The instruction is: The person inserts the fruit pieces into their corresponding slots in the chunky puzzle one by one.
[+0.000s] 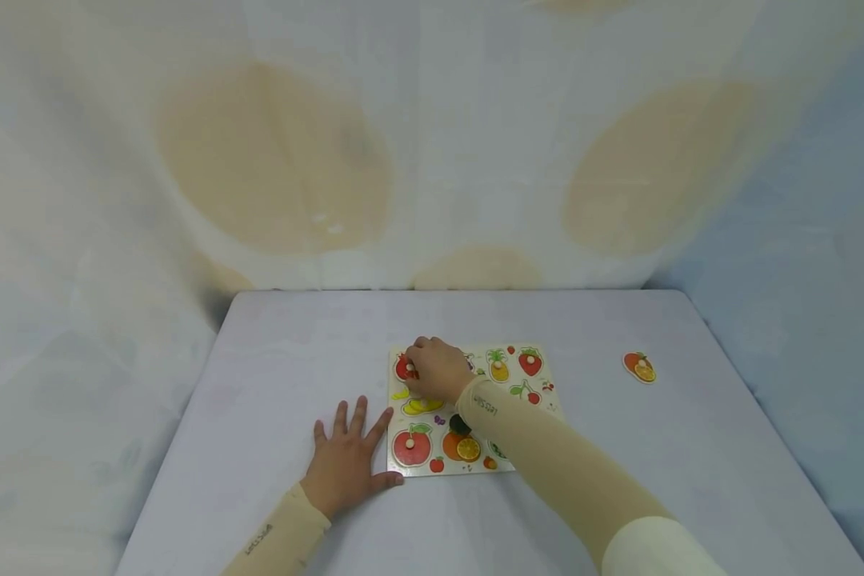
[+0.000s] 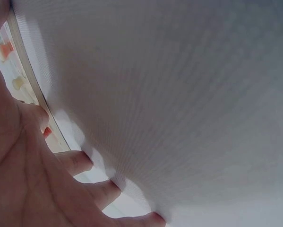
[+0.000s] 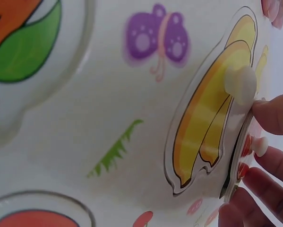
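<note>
A wooden fruit puzzle board (image 1: 396, 416) lies on the table. Over its far left corner, my right hand (image 1: 441, 370) pinches a red fruit piece (image 1: 403, 367) with a white knob. In the right wrist view, thumb and fingertips grip that piece (image 3: 239, 161) by its edges, and it stands tilted beside the banana piece (image 3: 193, 127); its picture is mostly hidden. Fingers spread, my left hand (image 1: 344, 472) rests flat on the table at the board's left side, thumb and index finger touching the edge. Near that hand, an apple piece (image 1: 411, 450) sits in the board.
An orange piece (image 1: 640, 367) lies loose on the table, right of the board. Pineapple (image 1: 498, 368), strawberry (image 1: 530, 362) and cherry (image 1: 527, 393) pieces are along the board's right part. A draped cloth wall (image 1: 475, 200) rises behind the table's far edge.
</note>
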A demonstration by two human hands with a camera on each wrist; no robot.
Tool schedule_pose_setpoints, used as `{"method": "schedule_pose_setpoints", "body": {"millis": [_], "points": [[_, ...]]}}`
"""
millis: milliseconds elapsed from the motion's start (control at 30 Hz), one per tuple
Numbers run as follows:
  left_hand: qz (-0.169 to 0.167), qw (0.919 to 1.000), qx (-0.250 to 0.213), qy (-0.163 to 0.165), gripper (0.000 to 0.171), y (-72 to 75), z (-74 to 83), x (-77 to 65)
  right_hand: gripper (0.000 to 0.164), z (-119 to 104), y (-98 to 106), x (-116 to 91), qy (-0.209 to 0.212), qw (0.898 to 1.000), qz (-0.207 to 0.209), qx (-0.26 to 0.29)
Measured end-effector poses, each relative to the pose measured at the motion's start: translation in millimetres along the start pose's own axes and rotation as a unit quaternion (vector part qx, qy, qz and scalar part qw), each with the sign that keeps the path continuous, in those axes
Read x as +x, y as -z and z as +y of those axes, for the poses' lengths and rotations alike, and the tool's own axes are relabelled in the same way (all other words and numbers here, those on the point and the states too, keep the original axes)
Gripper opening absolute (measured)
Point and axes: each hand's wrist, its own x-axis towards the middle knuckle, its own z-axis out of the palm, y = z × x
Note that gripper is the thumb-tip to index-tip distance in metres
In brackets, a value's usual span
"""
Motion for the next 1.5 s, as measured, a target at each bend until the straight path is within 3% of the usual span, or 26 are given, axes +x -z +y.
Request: {"method": "schedule_pose_setpoints", "body": {"millis": [200,500,733,967,1233,1500], "points": [[0.003,1.0,0.001,-0.004,0.103,0.3,-0.9,0.9,0.048,-1,1,0,-0.004,1.0,-0.004,-0.003],[0.003,1.0,-0.002,-0.004,0.104,-2.0,-2.0,0.9,0.05,-7,9,-3,-0.018,0.999,-0.046,0.011],[-0.004,0.9999,-0.009,0.0,0.103,-1.4,-2.5,2.8,0.046,0,7,-4,-0.014,0.999,-0.027,0.019],[-0.007,0.9998,-0.016,0.006,0.103,3.0,-5.9,2.1,0.04,24,15,-10,-0.019,1.0,-0.002,0.022],[-0.019,0.9995,-0.022,0.011,0.104,3.6,-8.0,2.2,0.041,68,41,-38,-0.033,0.999,0.035,0.013],[-0.018,0.9997,-0.01,0.013,0.105,0.2,-10.7,2.5,0.041,114,57,-68,-0.082,0.995,0.044,0.029]]}}
